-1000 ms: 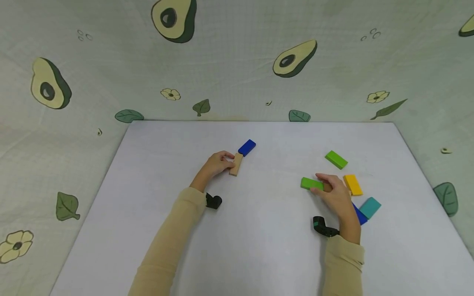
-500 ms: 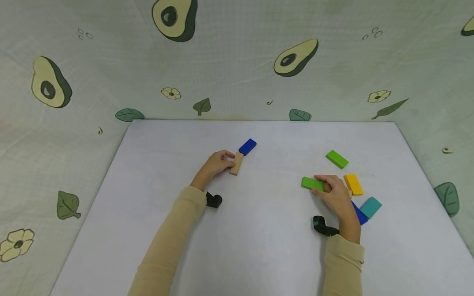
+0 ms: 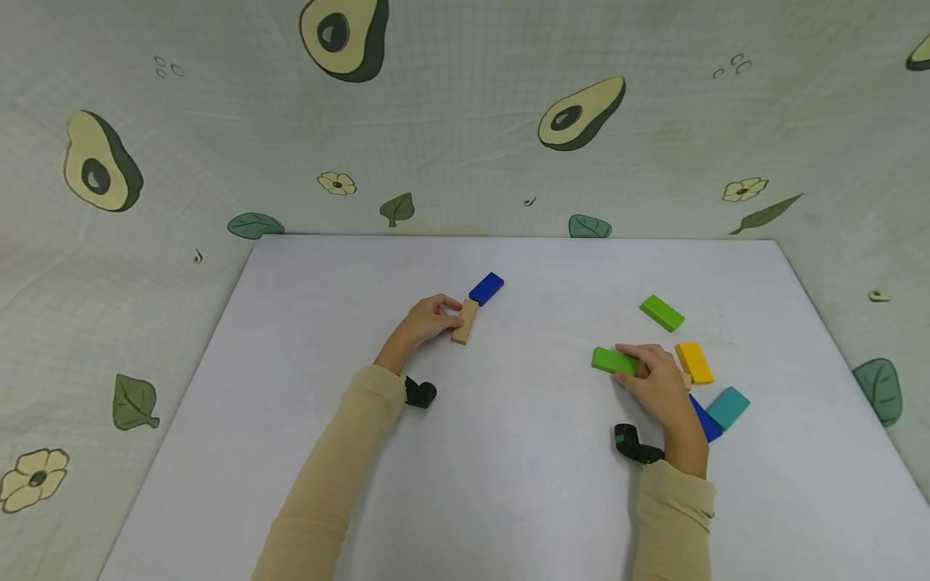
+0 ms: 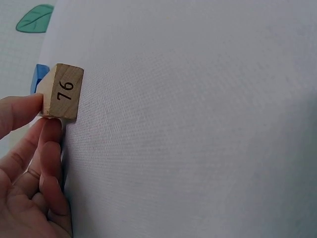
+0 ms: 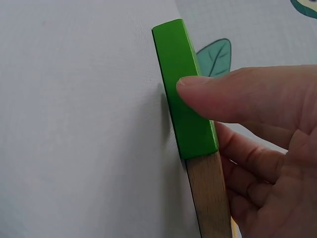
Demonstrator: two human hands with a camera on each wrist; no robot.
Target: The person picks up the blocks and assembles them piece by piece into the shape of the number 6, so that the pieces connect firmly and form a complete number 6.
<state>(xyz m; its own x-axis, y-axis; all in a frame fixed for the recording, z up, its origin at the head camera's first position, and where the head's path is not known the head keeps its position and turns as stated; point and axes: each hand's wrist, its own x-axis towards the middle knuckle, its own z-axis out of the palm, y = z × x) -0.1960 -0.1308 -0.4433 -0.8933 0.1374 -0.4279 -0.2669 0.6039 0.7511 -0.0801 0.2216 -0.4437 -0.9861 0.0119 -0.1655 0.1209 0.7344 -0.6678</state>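
On the left side of the head view, my left hand (image 3: pixel 429 321) pinches a plain wooden block (image 3: pixel 465 321) between thumb and fingers. Its end face reads "76" in the left wrist view, where the hand (image 4: pixel 34 168) comes in from the left. A dark blue block (image 3: pixel 486 288) sits at the far end of that wooden block. Over on the right, my right hand (image 3: pixel 657 386) grips a bright green block (image 3: pixel 613 360). The thumb presses the face of the green block (image 5: pixel 185 119); against its near end lies another bare wooden block (image 5: pixel 210 193), partly hidden by the hand.
Right of my right hand lie a yellow block (image 3: pixel 693 362), a teal block (image 3: pixel 728 407) and a second blue block (image 3: pixel 706 420) partly behind the wrist. Farther back is another green block (image 3: pixel 662 312). A printed avocado cloth (image 3: pixel 465 121) borders the white table (image 3: pixel 523 484).
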